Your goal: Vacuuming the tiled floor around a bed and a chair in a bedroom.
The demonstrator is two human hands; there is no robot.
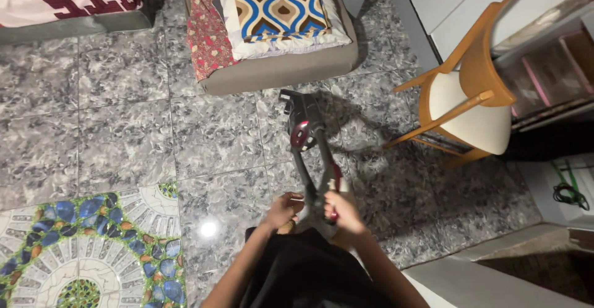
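Both hands — left hand, right hand — closed around stick vacuum; its head may strike the nearby cushion base — close clearance.

Grey marbled floor tiles shine under a lamp, with a mosaic inlay near left. A wooden chair stands right; a cushioned seat lies far.

The vacuum cleaner is dark grey with maroon red parts; the floor is grey mottled marble tile with a blue, green and white mosaic inlay; the cushion carries blue, brown and white diamonds; the chair is orange wood with a white seat
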